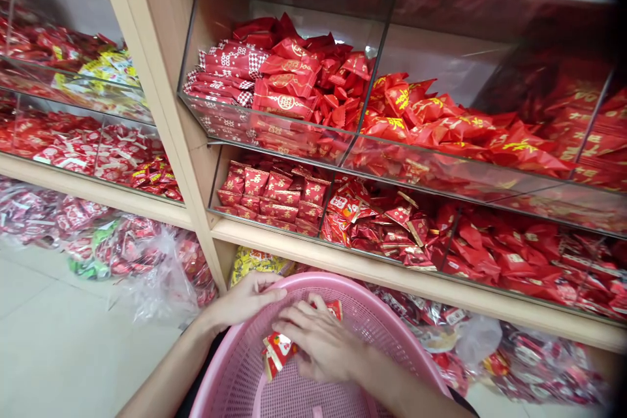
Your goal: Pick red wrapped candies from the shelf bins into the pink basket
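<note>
A round pink plastic basket (398, 322) with mesh walls is in front of me at the bottom of the view. My left hand (249, 299) grips its rim on the far left side, thumb and fingers curled at the edge. Inside the basket, my right hand (318, 334) is closed around red wrapped candies. One candy (278, 351), with gold ends and a white and orange print, sticks out on the left of the fingers. Another bit of red wrapper shows past the knuckles. My palm hides how many candies are held.
Wooden shelves (274, 239) with clear-fronted bins stand ahead. A lower bin holds similar red and gold candies (349, 206); beside it are small red square packets (272, 192). Larger red packets (289, 78) fill the upper bins. Plastic bags of sweets (142, 255) lie on the floor under the shelves.
</note>
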Tool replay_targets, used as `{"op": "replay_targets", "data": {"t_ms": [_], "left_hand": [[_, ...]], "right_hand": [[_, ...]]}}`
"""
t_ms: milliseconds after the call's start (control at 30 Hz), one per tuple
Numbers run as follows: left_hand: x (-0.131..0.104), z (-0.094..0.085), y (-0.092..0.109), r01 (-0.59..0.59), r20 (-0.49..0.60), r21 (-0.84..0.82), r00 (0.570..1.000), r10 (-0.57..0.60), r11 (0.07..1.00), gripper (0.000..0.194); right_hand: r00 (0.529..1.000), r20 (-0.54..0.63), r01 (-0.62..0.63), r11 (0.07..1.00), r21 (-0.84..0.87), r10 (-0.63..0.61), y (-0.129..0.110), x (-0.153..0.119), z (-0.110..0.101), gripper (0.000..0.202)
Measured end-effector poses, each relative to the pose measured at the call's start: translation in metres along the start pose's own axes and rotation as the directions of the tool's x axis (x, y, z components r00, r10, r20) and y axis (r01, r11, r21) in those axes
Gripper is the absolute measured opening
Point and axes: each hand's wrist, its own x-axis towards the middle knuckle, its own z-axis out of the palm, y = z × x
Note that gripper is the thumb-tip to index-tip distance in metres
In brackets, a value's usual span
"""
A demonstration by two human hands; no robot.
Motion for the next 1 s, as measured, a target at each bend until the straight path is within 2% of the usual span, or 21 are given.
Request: {"op": "replay_targets", "data": {"t_ms": [133,267,433,767,900,967,1000], "left_hand": [[0.000,-0.001,0.002,-0.001,0.024,-0.009,1.000,0.001,1.000,0.028],[0.000,-0.002,-0.002,0.018,0.028,-0.021,0.999,-0.017,1.000,0.028],[0.001,-0.003,-0.007,0.028,0.024,-0.021,0.999,-0.028,0.999,0.027],[0.000,-0.003,-0.001,0.032,0.017,0.035,0.999,-0.033,0.999,0.028],[0.001,-0.002,-0.002,0.034,0.013,0.035,0.999,-0.034,0.999,0.030],[0.001,-0.002,-0.003,0.033,0.014,0.017,0.999,-0.033,0.999,0.032],[0.001,-0.002,-0.003,0.036,0.016,0.006,0.999,-0.036,0.999,0.032]], "right_hand": [[0.998,0.000,0.060,0.991,-0.118,-0.060,-0.001,0.004,0.012,0.058],[0.996,0.011,0.091,0.975,-0.204,-0.091,0.001,0.010,0.019,0.047],[0.999,0.005,0.034,0.965,-0.259,-0.033,0.004,0.010,0.017,0.026],[1.000,-0.024,0.005,0.974,-0.228,-0.011,0.004,0.003,0.019,0.057],[0.988,-0.095,0.096,0.972,-0.214,-0.119,-0.004,-0.007,-0.001,0.065],[0.966,-0.207,0.108,0.967,-0.231,-0.158,-0.005,-0.010,-0.025,0.055],[0.945,-0.293,0.067,0.966,-0.252,-0.142,-0.003,-0.010,-0.041,0.046]]}}
